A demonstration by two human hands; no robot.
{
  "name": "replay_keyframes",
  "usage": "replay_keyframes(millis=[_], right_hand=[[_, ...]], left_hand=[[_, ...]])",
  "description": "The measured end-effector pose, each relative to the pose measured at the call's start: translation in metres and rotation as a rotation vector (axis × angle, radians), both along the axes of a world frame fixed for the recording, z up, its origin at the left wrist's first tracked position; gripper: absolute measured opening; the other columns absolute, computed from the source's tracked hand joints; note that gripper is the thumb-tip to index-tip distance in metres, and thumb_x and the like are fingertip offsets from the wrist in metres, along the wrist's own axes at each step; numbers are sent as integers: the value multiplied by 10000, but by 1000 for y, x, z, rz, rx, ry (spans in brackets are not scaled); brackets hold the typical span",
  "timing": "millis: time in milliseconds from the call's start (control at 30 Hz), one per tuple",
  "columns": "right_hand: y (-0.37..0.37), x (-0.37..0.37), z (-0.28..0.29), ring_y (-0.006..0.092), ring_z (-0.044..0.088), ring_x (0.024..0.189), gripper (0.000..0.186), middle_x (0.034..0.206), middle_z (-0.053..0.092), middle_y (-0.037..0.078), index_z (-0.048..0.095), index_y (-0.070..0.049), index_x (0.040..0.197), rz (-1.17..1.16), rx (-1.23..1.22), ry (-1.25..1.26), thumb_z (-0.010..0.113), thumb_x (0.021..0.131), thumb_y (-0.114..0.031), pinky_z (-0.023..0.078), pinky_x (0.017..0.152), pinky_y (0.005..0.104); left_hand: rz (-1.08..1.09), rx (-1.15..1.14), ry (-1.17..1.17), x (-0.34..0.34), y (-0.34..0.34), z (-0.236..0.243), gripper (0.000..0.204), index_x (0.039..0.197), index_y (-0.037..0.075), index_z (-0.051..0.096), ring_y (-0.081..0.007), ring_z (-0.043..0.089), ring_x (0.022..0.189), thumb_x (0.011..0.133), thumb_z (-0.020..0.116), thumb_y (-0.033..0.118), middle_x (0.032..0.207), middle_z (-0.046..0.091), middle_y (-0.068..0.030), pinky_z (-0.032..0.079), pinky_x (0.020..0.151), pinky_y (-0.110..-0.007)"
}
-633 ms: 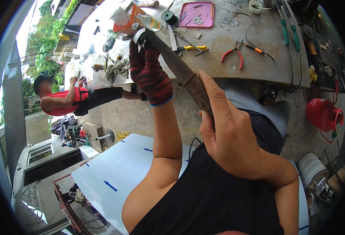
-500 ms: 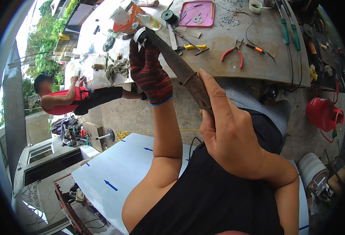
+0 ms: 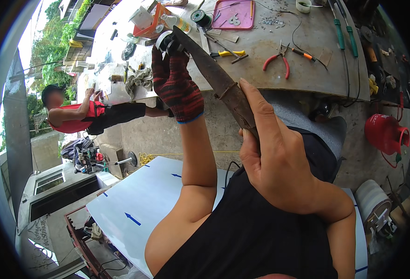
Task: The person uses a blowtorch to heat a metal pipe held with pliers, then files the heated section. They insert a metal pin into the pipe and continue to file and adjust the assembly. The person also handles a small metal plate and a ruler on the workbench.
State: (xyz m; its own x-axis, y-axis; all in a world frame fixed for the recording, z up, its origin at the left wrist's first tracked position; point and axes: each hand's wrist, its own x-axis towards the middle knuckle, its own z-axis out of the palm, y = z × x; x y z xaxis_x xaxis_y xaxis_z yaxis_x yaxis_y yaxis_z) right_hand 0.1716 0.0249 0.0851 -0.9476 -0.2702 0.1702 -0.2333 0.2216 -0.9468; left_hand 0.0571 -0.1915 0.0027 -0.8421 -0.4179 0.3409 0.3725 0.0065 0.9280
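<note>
My left hand (image 3: 179,90), in a red and black striped knit glove, is raised near the bench edge. Its closed fingers grip a small shiny metal piece (image 3: 164,43), rounded and band-like; its exact kind is unclear. My bare right hand (image 3: 279,156) is wrapped around the lower end of a dark brown tapered tool (image 3: 214,76), which resembles an old file with a ridge around its thick part. The tool slants up and left, its narrow end beside the metal piece. I cannot tell whether they touch.
On the metal workbench (image 3: 261,81) lie red-handled pliers (image 3: 278,60), a yellow-handled tool (image 3: 230,53), a wire spool (image 3: 200,17), a pink tray (image 3: 247,21) and an orange bin (image 3: 144,30). Another person (image 3: 79,111) stands at left. A red gas cylinder (image 3: 385,134) sits at right.
The tool has shifted slightly right and turned, so its end looks narrower and more pointed. The metal piece has tilted a little in my left fingers. Both hands keep their hold.
</note>
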Motion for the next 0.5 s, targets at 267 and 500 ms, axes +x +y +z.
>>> replay_keyframes(millis=[267,500], right_hand=[[1,-1,0,481,668,932,685,1188,591,353,333,84,1473,21,15,8,584,836,95,553,776,441],[-1,1,-2,472,659,906,704,1260,566,336,331,99,1466,37,56,23,598,815,102,552,751,447]], left_hand=[[-70,180,47,-2,3,2,541,1430,-15,462,-223,657,1079,941,677,70,1246,648,-166,543,938,-348],[-71,205,73,-1,5,1,540,1438,0,455,-235,658,1100,948,669,76,1271,644,-162,554,934,-352]])
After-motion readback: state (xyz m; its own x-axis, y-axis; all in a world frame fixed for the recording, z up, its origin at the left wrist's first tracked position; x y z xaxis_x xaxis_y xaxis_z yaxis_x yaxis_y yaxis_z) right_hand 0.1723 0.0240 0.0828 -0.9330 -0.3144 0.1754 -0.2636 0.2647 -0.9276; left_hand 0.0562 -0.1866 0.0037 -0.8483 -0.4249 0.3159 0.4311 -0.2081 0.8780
